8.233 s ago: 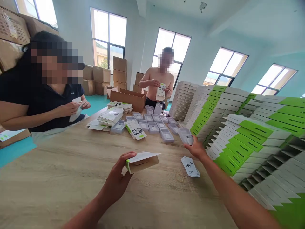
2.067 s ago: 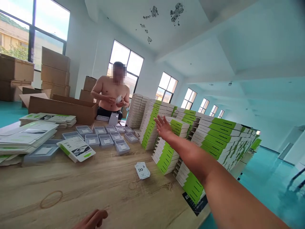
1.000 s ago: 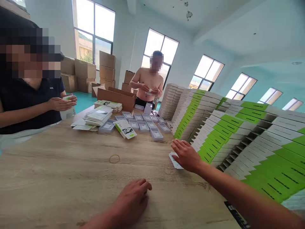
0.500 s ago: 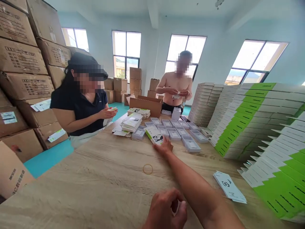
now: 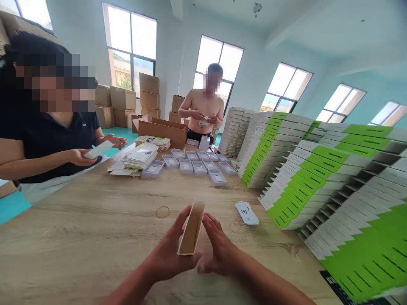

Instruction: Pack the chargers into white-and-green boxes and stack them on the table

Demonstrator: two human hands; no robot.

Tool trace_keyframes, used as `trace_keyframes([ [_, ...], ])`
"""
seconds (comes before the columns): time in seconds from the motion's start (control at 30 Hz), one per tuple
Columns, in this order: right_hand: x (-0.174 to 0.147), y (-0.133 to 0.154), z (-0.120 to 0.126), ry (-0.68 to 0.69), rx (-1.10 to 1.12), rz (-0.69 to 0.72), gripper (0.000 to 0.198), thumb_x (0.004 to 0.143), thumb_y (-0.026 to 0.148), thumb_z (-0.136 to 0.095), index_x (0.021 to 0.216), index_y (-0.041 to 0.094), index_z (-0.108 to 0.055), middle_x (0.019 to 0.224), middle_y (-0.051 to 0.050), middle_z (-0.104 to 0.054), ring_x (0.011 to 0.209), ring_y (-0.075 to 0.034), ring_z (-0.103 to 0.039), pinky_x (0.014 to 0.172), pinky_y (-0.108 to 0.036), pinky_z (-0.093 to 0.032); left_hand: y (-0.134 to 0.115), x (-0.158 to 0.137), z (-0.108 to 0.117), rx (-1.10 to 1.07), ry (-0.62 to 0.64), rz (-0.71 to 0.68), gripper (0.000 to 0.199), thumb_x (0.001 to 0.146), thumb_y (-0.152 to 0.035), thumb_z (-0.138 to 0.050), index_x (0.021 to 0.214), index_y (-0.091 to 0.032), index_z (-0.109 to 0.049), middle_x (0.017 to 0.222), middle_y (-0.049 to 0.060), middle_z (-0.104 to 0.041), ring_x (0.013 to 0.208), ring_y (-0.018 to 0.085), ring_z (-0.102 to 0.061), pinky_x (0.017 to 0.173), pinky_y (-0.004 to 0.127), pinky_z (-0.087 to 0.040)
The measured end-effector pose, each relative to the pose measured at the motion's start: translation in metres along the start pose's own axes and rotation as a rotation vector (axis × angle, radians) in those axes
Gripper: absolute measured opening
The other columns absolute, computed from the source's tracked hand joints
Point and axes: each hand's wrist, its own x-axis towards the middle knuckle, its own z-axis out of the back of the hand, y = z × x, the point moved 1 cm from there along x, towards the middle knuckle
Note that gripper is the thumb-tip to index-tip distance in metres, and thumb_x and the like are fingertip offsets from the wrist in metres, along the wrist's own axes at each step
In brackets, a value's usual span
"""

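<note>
A small flat carton (image 5: 192,231) stands on its narrow edge between my hands, above the wooden table. Its near end is open and the brown inside shows. My left hand (image 5: 170,248) grips it from the left, thumb below. On the right side, the fingertips of my right hand (image 5: 219,245) press against the carton's far part, with that thumb near its lower end. A rubber band (image 5: 163,212) lies on the table to the left. Right of the hands is a small stack of white printed cards (image 5: 247,212).
Several shallow pale trays (image 5: 199,167) sit farther back, beside a pile of flattened cartons (image 5: 140,157). Tall stacks of white and green boxes (image 5: 295,182) line the right. A large cardboard box (image 5: 162,132) stands behind. Two people work across the table, one with a white piece (image 5: 99,149) in hand.
My right hand has come back from the trays with the carton, and my left hand has closed on it. The view has turned right. The person at left has lowered a hand with a white piece.
</note>
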Motion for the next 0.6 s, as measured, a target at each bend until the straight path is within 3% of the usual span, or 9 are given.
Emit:
trace_keyframes([
  [0.07, -0.005, -0.018, 0.038, 0.013, -0.073, -0.102, 0.090, 0.076, 0.058, -0.077, 0.154, 0.049, -0.033, 0.159, 0.001, -0.046, 0.148, -0.034, -0.040, 0.117, -0.056, -0.040, -0.003, -0.003, 0.006, 0.096, 0.044, -0.114, 0.093, 0.078, -0.028, -0.071, 0.160, -0.029, -0.025, 0.156, 0.013, -0.048, 0.141, 0.034, -0.049, 0.110, 0.051, -0.050],
  [0.13, -0.014, -0.043, 0.078, -0.025, -0.128, -0.246, 0.052, 0.090, 0.042, -0.065, 0.141, 0.033, -0.059, 0.150, -0.008, -0.057, 0.143, -0.032, -0.049, 0.119, -0.056, -0.037, -0.005, -0.003, 0.012, 0.137, 0.077, -0.183, 0.092, 0.082, -0.026, -0.067, 0.161, -0.029, -0.021, 0.161, 0.012, -0.041, 0.150, 0.035, -0.037, 0.116, 0.055, -0.041],
  [0.23, -0.030, -0.079, 0.118, 0.003, -0.170, -0.418, 0.041, 0.084, 0.037, -0.073, 0.121, 0.019, -0.072, 0.136, -0.017, -0.067, 0.130, -0.034, -0.061, 0.113, -0.053, -0.044, -0.005, 0.000, 0.020, 0.149, 0.045, -0.172, 0.082, 0.085, -0.029, -0.064, 0.159, -0.028, -0.030, 0.154, 0.012, -0.051, 0.147, 0.035, -0.041, 0.115, 0.055, -0.042],
  [0.37, -0.036, -0.098, 0.119, 0.036, -0.195, -0.559, 0.034, 0.081, 0.047, -0.077, 0.101, 0.019, -0.077, 0.117, -0.013, -0.076, 0.117, -0.032, -0.068, 0.103, -0.044, -0.051, -0.003, 0.001, 0.021, 0.116, -0.022, -0.104, 0.070, 0.083, -0.034, -0.065, 0.151, -0.028, -0.046, 0.134, 0.009, -0.068, 0.132, 0.034, -0.059, 0.106, 0.048, -0.053],
  [0.47, -0.030, -0.096, 0.107, -0.009, -0.202, -0.650, 0.030, 0.085, 0.045, -0.075, 0.093, 0.017, -0.076, 0.111, -0.012, -0.076, 0.111, -0.030, -0.069, 0.099, -0.042, -0.051, -0.003, 0.000, 0.019, 0.078, -0.010, -0.103, 0.069, 0.083, -0.035, -0.065, 0.149, -0.027, -0.048, 0.140, 0.010, -0.065, 0.132, 0.033, -0.059, 0.107, 0.045, -0.053],
  [0.6, -0.029, -0.091, 0.104, -0.097, -0.119, -0.733, 0.027, 0.096, 0.040, -0.066, 0.107, 0.016, -0.069, 0.113, -0.006, -0.071, 0.100, -0.021, -0.069, 0.090, -0.042, -0.056, -0.006, 0.000, 0.018, 0.025, 0.039, -0.088, 0.071, 0.083, -0.035, -0.067, 0.150, -0.027, -0.044, 0.151, 0.010, -0.055, 0.137, 0.033, -0.054, 0.109, 0.045, -0.050],
])
